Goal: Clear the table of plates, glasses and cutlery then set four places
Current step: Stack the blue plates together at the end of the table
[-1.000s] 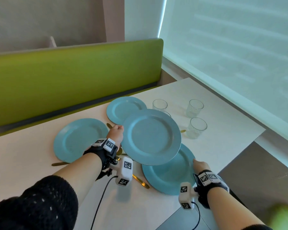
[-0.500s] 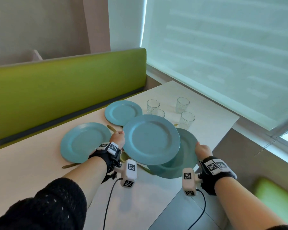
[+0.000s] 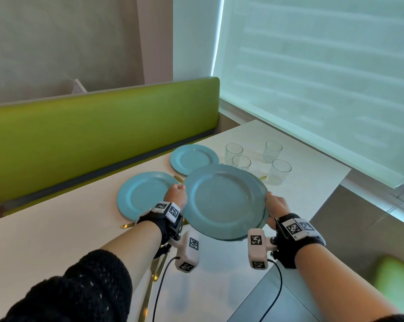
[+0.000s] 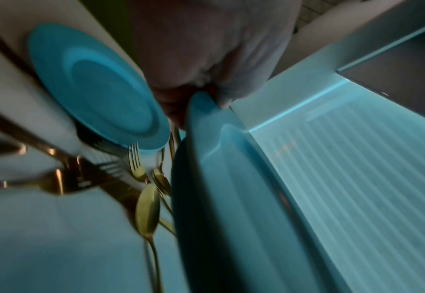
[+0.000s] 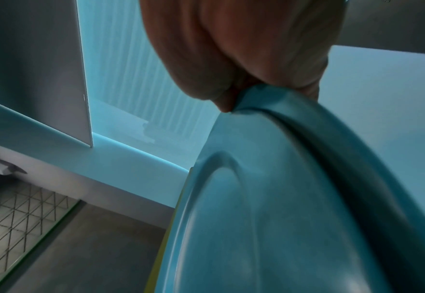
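Two blue plates are held stacked in the air above the white table [image 3: 308, 194]. My left hand [image 3: 176, 194] grips the left rim of the top plate [image 3: 222, 201]; in the left wrist view the hand [image 4: 206, 59] pinches that rim [image 4: 201, 103]. My right hand [image 3: 275, 205] grips the right rim of the lower plate [image 3: 263, 189], which only peeks out beneath; the right wrist view shows its fingers [image 5: 244, 59] pinching the rim [image 5: 261, 95]. Two more blue plates [image 3: 147, 196] [image 3: 192, 159] lie on the table. Several glasses [image 3: 281, 170] stand behind.
Gold cutlery lies scattered on the table: a piece [image 3: 127, 225] by the near-left plate, forks [image 4: 136, 164] and spoons [image 4: 147, 208] under the held plates. A green bench back [image 3: 103, 126] runs behind. The table's right edge drops to the floor by a green seat [image 3: 396, 287].
My right hand lifted the near-right plate off the table and swung it left under the plate in my left hand. The two now overlap almost fully.
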### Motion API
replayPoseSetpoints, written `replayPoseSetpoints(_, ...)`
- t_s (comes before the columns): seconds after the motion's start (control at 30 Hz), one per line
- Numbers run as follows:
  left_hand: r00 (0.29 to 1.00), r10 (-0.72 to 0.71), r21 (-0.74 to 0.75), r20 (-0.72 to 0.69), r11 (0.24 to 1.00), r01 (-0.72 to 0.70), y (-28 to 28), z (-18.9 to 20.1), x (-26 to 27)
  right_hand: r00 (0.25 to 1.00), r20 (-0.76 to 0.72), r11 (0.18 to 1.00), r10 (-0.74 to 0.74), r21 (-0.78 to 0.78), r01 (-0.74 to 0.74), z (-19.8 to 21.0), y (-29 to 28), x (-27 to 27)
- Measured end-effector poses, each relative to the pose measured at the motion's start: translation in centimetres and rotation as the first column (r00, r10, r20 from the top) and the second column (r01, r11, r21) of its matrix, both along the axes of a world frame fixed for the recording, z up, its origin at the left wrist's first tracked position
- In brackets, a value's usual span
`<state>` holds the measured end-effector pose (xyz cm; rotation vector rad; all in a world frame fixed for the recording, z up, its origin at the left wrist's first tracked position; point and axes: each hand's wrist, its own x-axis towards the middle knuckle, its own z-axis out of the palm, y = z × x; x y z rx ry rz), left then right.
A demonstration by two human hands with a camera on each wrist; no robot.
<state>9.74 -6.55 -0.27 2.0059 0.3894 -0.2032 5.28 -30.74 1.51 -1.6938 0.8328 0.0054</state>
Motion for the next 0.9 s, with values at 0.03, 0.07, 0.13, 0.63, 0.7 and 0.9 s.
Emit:
replayPoseSetpoints(0.03,1.0,-0.004,0.038,0.008,0.999,0.004,0.5,0.1,-0.1,1.0,-0.009,1.0,0.01,-0.005,-0.01,-0.1,0.5,0.2)
replayPoseSetpoints(0.07,1.0,-0.009,0.068,0.01,0.998,0.008,1.0,0.0,0.0,1.0,-0.015,1.0,0.02,-0.006,-0.02,-0.3,1.0,0.4)
replayPoseSetpoints(0.13,1.0,-0.006,0.104,0.01,0.995,0.005,1.8,0.0,0.0,0.999,-0.026,0.999,0.045,-0.026,-0.046,-0.5,2.0,0.9)
replayPoseSetpoints(0.63,0.989,-0.046,0.037,-0.139,0.998,0.051,6.2,-1.9,5.5,0.967,0.012,0.967,0.254,-0.017,-0.254,-2.3,6.4,11.0)
replayPoseSetpoints(0.7,0.978,-0.015,0.135,-0.209,0.99,0.044,7.7,-2.8,6.4,0.963,0.0,0.962,0.271,-0.038,-0.271,-3.8,5.8,13.4)
replayPoseSetpoints(0.9,0.847,0.392,0.489,-0.358,0.852,-0.187,13.3,-6.4,6.7,0.969,0.029,0.968,0.246,-0.05,-0.244,-3.8,5.5,17.2)
